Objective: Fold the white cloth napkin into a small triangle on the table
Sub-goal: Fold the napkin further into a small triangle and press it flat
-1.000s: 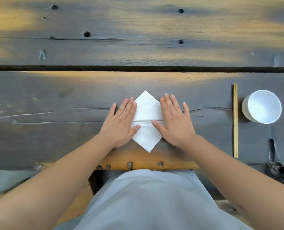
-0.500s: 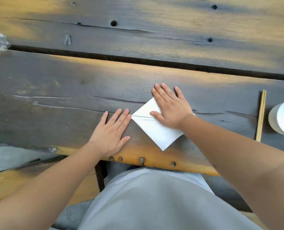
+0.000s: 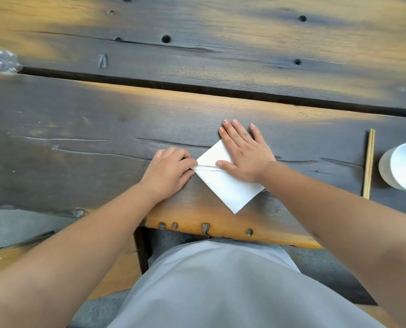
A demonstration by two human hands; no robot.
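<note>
The white cloth napkin lies on the dark wooden table as a small diamond with a crease across its middle, one corner pointing toward me near the front edge. My right hand rests flat on its upper right half, fingers spread and covering the far corner. My left hand sits at the napkin's left corner with fingers curled, pinching that corner at the crease.
A pair of wooden chopsticks lies to the right, and a white cup stands beyond them at the frame's edge. Crumpled clear plastic sits far left. A dark gap runs between the table planks.
My left hand has gone from lying flat beside the napkin to curling its fingers onto the left corner. My right hand stays pressed on the upper half. The camera view has shifted left.
</note>
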